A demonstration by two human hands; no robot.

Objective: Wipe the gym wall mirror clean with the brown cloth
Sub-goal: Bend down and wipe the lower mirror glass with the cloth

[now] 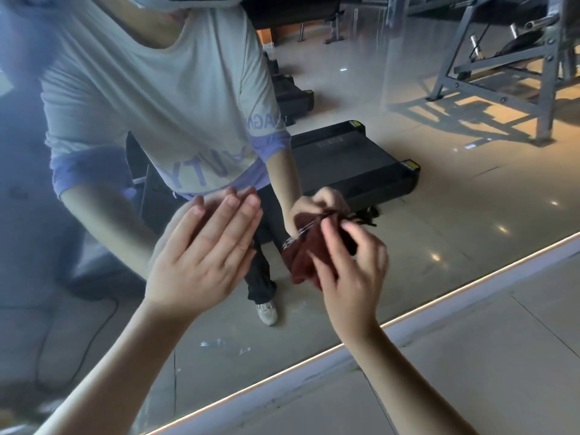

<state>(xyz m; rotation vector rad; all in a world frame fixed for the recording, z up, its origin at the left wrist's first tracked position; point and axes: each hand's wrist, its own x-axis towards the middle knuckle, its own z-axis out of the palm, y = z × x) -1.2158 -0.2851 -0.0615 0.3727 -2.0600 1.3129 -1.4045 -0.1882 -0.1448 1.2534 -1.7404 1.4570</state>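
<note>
Mid-frame, the right hand [351, 274] wipes the mirror [423, 215], grip clamped on the brown cloth [303, 257], left hand [204, 255] flat, open; lower smears [226, 344] likely next.

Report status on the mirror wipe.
Left hand flat on mirror, fingers straight. Right hand grips cloth against the glass. White smears lower down. Nothing in the way.

A gym: wall mirror [408, 189] reflects a treadmill [351, 164] and steel rack [502, 64].
</note>
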